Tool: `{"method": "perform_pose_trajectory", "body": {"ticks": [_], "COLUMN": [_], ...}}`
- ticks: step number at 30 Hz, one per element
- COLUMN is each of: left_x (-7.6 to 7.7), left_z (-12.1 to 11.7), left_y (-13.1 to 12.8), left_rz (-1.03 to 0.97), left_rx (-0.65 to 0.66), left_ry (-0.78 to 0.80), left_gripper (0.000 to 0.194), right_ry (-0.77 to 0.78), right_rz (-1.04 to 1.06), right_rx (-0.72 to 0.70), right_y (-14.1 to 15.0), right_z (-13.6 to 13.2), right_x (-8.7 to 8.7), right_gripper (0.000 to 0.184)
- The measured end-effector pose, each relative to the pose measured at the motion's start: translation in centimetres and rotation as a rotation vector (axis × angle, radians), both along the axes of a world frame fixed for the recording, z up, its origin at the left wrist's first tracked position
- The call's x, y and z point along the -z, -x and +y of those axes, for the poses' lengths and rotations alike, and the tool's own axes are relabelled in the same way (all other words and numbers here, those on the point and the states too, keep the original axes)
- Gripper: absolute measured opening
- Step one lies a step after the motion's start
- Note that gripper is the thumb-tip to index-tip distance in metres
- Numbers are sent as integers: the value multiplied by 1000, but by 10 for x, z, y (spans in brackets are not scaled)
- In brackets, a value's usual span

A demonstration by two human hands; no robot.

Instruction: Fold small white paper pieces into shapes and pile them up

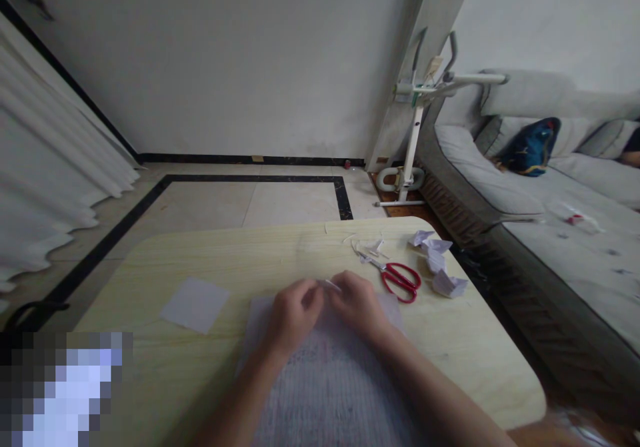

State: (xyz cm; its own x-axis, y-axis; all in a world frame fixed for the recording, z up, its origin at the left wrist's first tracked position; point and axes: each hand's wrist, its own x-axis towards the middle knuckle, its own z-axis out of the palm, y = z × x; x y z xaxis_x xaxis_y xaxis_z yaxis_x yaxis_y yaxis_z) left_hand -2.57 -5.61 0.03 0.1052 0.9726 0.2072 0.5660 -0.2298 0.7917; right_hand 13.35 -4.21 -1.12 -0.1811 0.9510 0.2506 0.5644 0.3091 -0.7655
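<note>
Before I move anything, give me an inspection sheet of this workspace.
Surface: pale wood-grain table, rounded corners
Work in hand: small white piece at the fingertips, above a large marked sheet
Clutter: red-handled scissors, white scraps by their blades, folded papers to the right, square paper to the left
Hands: right hand holds the white piece; left hand close beside it, grip unclear
Cables: nothing seen for certain
Surroundings: sofa and exercise machine right, curtain left
</note>
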Motion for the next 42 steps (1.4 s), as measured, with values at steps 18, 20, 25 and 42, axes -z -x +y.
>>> {"method": "perform_pose_trajectory", "body": {"ticks": [18, 20, 25, 42], "left_x": [-4, -6, -8, -4], "left_z": [-1, -2, -1, 3], "left_y": [2, 2, 1, -4], "left_rz": [-28, -91, -275, -459], "left_rx": [48, 35, 0, -46], "left_ry": [36, 32, 107, 237], "left_gripper": [20, 16, 22, 22], "right_ry": [-13, 41, 231, 303], "right_rz": [-27, 53, 305, 395], "right_rx": [25, 29, -1, -19], "right_y": [1, 1, 0, -1], "right_z": [-3, -2, 1, 2], "right_x": [-2, -3, -10, -18], "right_gripper": [3, 4, 7, 28]}}
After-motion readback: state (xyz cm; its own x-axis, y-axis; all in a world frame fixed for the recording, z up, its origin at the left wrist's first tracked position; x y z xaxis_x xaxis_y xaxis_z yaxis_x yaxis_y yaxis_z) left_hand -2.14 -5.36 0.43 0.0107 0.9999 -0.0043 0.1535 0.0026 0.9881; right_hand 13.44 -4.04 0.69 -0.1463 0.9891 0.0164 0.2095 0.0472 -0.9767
